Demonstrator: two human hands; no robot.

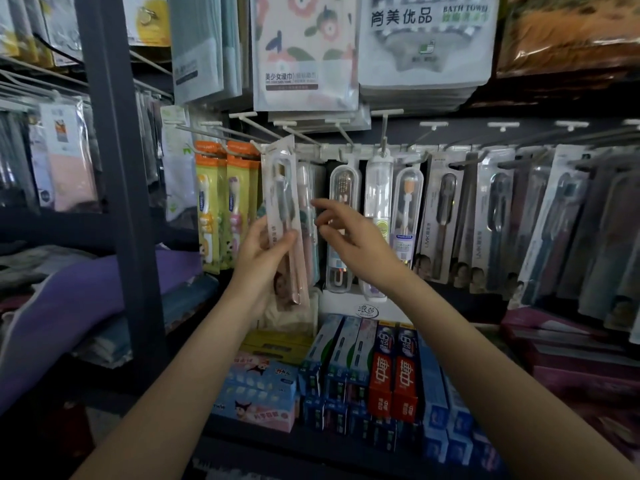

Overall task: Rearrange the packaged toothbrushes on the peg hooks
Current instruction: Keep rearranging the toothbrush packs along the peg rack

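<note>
Toothpaste boxes (363,368) stand nearest, on the shelf below the peg hooks (263,147). Left hand (263,258) grips the pink toothbrush pack (285,220), its top at a hook left of centre. Right hand (349,237) reaches in beside it, fingers loose and empty. Should the hang-hole miss the hook tip, the pack could slip and fall onto the boxes.

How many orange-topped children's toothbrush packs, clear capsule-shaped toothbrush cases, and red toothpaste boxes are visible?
Orange-topped children's toothbrush packs: 2
Clear capsule-shaped toothbrush cases: 3
Red toothpaste boxes: 2
Total: 7
</note>
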